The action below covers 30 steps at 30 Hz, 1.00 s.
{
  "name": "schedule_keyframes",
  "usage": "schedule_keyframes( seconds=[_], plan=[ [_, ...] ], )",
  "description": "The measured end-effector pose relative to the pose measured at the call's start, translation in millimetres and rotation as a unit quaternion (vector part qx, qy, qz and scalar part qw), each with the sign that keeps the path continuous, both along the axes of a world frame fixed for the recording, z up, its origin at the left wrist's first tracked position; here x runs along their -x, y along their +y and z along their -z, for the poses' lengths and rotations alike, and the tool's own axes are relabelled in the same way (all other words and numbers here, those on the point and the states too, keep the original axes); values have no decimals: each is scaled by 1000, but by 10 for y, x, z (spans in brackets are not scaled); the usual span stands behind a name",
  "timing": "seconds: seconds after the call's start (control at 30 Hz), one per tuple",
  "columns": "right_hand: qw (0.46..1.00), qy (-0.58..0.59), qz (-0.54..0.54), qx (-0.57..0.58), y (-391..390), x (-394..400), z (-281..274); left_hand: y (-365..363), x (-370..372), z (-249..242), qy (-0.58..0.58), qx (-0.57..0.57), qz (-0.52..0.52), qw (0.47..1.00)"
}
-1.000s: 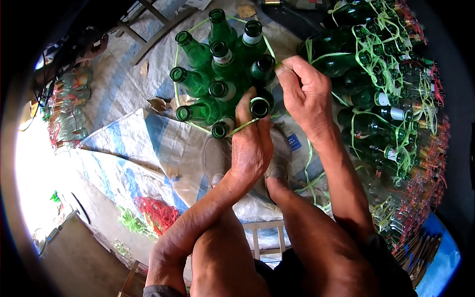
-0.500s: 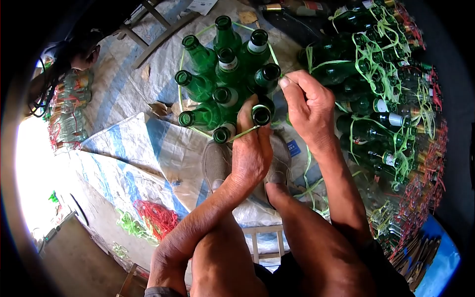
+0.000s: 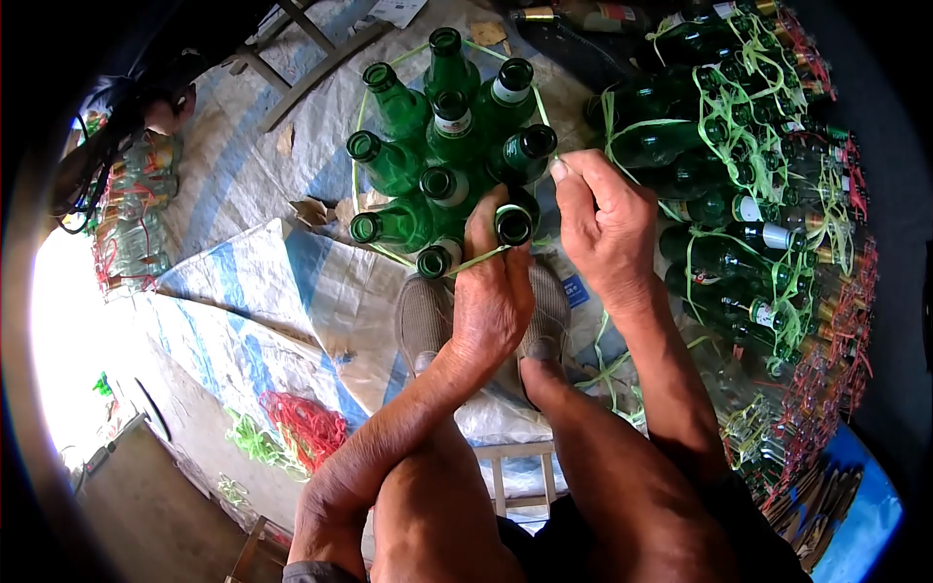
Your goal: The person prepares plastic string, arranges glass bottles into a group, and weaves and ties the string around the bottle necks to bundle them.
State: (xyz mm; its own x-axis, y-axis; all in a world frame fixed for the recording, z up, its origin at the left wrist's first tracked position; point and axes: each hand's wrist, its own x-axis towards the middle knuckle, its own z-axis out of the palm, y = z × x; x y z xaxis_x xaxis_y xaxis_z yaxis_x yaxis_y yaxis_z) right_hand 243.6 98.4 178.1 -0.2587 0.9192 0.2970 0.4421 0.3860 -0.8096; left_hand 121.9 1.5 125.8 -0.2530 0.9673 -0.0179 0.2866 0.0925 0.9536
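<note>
Several green glass bottles stand upright in a cluster, with a pale green plastic strip running around their necks. My left hand is at the near side of the cluster, its fingers wrapped at the neck of the nearest bottle and on the strip there. To the right of the cluster, my right hand pinches the strip between thumb and forefinger, beside the rightmost bottle.
Bottles tied with green strips lie stacked at the right. Red strips and green strips lie at lower left. Clear bottles stand far left, near another person's hand. A metal frame lies beyond.
My right hand has moved slightly down and right, holding the strip. The far bottles have shifted a little. My left hand has hardly moved.
</note>
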Motion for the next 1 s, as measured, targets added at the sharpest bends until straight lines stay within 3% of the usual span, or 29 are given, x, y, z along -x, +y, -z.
schedule_keyframes(
  seconds=[0.27,0.73,1.0],
  plan=[
    [996,-21,-2,-92,-191,-16,26,2,4,-17,-40,10,-9,999],
    [990,-90,-77,-76,-739,-185,-146,-5,28,-43,-34,11,-6,999],
    [979,-119,-133,-97,-788,-133,-114,1,51,-103,25,-26,-5,999]
  ],
)
